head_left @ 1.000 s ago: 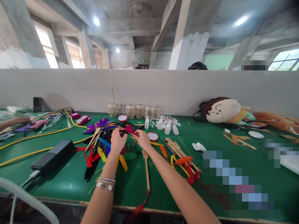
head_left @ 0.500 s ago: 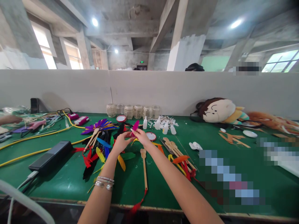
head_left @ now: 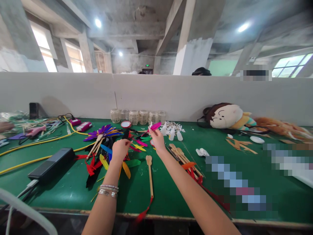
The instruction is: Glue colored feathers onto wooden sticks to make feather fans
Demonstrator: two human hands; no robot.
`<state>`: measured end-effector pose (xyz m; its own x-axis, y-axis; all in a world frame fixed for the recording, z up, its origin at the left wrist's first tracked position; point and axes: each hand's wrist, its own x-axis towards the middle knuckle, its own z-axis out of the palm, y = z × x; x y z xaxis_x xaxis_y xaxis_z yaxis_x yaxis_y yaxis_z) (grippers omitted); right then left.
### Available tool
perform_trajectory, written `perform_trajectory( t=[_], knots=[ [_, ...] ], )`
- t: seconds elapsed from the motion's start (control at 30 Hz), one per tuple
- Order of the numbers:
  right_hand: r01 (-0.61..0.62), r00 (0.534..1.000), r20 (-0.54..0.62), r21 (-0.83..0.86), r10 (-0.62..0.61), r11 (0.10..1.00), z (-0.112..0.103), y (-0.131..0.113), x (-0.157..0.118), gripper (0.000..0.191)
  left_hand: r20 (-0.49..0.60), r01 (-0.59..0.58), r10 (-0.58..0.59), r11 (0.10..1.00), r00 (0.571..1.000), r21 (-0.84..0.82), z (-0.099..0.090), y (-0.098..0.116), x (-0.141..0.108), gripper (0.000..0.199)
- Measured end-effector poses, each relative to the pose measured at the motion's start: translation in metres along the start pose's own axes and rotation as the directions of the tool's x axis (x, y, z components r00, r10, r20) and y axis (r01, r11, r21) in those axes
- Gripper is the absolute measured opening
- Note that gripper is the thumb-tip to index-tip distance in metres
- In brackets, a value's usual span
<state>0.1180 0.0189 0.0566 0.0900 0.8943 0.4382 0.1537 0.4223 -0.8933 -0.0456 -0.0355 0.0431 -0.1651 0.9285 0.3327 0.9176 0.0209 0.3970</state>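
My right hand [head_left: 157, 137] pinches a magenta feather [head_left: 156, 126] near the white glue bottles [head_left: 172, 133]. To its left, my left hand [head_left: 121, 148] is closed over the pile of coloured feathers, fingertips together; what they hold, if anything, is too small to make out. Yellow, pink and green feathers [head_left: 139, 147] lie between the two hands. On the table below them is a wooden stick [head_left: 150, 178] with a rounded head and a red tassel [head_left: 144, 213]. A finished-looking fan of purple and orange feathers [head_left: 104, 132] rests left of my left hand.
Glass jars [head_left: 143, 117] line the partition [head_left: 80, 94]. A black power brick [head_left: 52, 164] and yellow cables lie left. More wooden sticks [head_left: 182, 155], a plush doll [head_left: 225, 117] and white earbuds [head_left: 202, 152] are on the right. Another person's hand [head_left: 6, 126] shows at the far left.
My hands have moved apart. The right one has gone right and up with the magenta feather; the left one has drawn slightly left and down. The view has shifted a little.
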Motion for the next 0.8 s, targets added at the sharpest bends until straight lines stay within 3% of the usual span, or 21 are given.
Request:
perform_trajectory(
  t=[0.17, 0.27, 0.33, 0.5, 0.63, 0.7, 0.8],
  knots=[
    [-0.061, 0.995, 0.081, 0.067, 0.056, 0.996, -0.032, -0.015, -0.016, 0.037, -0.118, 0.125, -0.104, 0.974, 0.987, 0.186, 0.002, -0.006, -0.002, 0.037],
    [-0.133, 0.985, 0.125, 0.096, 0.120, 0.987, -0.049, -0.024, -0.035, 0.034, -0.228, 0.147, -0.114, 0.980, 0.967, 0.132, 0.001, -0.004, -0.003, 0.036],
    [-0.165, 0.979, 0.134, 0.089, 0.152, 0.982, -0.059, -0.029, -0.048, 0.032, -0.244, 0.108, -0.088, 0.992, 0.966, 0.071, -0.005, 0.000, -0.004, 0.038],
    [-0.229, 0.968, 0.130, 0.128, 0.213, 0.965, -0.078, -0.028, -0.068, 0.029, -0.095, -0.003, 0.010, 0.997, 0.995, 0.073, -0.031, 0.008, -0.010, 0.041],
    [-0.274, 0.961, 0.084, 0.174, 0.263, 0.946, -0.086, -0.016, -0.066, 0.029, -0.017, -0.137, 0.139, 0.987, 0.990, 0.084, -0.043, 0.004, -0.037, 0.035],
    [-0.283, 0.959, 0.076, 0.190, 0.274, 0.940, -0.088, -0.010, -0.064, 0.029, 0.072, -0.249, 0.245, 0.967, 0.967, 0.060, -0.038, -0.002, -0.063, 0.044],
    [-0.291, 0.957, 0.082, 0.227, 0.279, 0.929, -0.092, -0.007, -0.064, 0.031, 0.147, -0.429, 0.418, 0.902, 0.897, 0.054, -0.021, -0.013, -0.106, 0.052]
  ],
)
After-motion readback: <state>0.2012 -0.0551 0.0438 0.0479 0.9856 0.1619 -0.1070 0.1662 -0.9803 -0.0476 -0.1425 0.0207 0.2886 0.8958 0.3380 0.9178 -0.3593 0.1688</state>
